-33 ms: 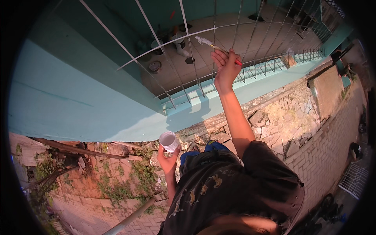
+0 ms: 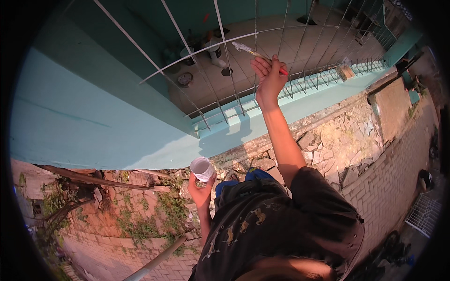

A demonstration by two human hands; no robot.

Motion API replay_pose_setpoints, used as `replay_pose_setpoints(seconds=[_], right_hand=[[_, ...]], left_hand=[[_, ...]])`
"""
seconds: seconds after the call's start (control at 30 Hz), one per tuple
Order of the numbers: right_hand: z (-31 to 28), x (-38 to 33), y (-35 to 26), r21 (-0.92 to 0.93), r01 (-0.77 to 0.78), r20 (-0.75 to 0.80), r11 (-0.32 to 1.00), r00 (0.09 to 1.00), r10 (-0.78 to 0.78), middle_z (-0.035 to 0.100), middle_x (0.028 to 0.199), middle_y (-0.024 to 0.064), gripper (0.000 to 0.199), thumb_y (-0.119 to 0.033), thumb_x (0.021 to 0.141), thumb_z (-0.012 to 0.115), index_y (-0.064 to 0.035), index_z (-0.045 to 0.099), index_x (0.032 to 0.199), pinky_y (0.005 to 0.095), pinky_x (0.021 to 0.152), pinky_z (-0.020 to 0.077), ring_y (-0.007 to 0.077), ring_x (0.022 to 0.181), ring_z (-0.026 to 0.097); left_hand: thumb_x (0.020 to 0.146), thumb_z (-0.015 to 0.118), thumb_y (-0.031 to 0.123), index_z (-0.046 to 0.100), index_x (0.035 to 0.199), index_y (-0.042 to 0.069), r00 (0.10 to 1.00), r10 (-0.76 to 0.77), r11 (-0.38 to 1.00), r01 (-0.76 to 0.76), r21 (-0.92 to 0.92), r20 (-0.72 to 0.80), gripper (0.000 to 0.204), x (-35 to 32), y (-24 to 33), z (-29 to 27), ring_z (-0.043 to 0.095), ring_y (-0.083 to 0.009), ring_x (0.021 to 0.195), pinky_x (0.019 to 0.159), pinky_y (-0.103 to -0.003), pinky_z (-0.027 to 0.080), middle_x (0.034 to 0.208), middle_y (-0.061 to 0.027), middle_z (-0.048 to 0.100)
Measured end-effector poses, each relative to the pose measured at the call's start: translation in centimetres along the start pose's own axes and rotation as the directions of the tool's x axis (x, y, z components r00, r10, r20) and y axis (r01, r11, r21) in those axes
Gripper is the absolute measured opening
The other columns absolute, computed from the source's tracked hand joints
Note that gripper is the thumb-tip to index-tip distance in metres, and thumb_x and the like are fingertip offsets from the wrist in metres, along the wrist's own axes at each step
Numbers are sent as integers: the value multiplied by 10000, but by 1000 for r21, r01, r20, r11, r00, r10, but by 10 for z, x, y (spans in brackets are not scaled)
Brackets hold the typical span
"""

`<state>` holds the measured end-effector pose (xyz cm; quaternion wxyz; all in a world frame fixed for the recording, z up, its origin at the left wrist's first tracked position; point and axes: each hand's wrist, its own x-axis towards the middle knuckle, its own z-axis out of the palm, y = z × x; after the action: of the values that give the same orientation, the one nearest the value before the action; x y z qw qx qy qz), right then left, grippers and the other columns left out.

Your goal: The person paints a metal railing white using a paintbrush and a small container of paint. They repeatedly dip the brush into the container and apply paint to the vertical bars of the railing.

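A paintbrush (image 2: 253, 52) with white paint on its bristles and a red handle end is gripped by my right hand (image 2: 270, 77), its fingers closed round the handle. The bristle tip is close to the metal window grille (image 2: 199, 50), whose upper left bars are white while others look bare grey. Whether the bristles touch a bar I cannot tell. Down by my waist, my left hand (image 2: 201, 188) is wrapped round a small white ribbed cup (image 2: 201, 168), its open mouth facing up. What lies at the cup's bottom is hard to make out.
A turquoise wall (image 2: 93, 117) and ledge run below the grille. Behind the bars, a tiled floor holds a paint tin (image 2: 185, 79) and a white pipe (image 2: 217, 58). A small block (image 2: 346, 72) sits on the ledge. Broken paving (image 2: 347, 140), planks (image 2: 101, 179) and a pole (image 2: 157, 258) lie around me.
My right hand and the paintbrush have shifted very slightly left and upward. The cup in my left hand has stayed nearly still.
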<state>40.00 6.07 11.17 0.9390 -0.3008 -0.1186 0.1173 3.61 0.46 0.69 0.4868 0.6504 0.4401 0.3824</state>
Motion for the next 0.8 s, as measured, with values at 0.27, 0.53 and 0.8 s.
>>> replay_pose_setpoints(seconds=[0.27,0.53,0.8], right_hand=[[-3,21,-23,-6,97,-93,995,991,-97,690,929,284,260,-212,1054,553,-30,416,928,397,764,659,341,836,751],[-1,41,-25,87,77,-117,993,991,-67,688,964,284,271,-225,1050,564,-19,414,956,391,763,659,334,848,749],[-11,46,-13,49,42,-88,998,995,-37,688,974,274,262,-226,1054,559,-16,429,968,396,761,657,337,865,747]], left_hand=[[809,841,65,653,1216,6,1000,15,1000,-14,13,-9,452,-2,-2,-3,645,-141,1011,931,-317,486,1081,-59,714],[812,840,67,657,1214,13,1000,-18,1000,18,7,12,445,0,7,0,643,-138,1014,936,-318,481,1083,-52,716],[813,839,79,649,1235,7,999,-28,1000,28,2,16,469,1,0,-1,643,-143,1027,942,-320,482,1097,-54,713]])
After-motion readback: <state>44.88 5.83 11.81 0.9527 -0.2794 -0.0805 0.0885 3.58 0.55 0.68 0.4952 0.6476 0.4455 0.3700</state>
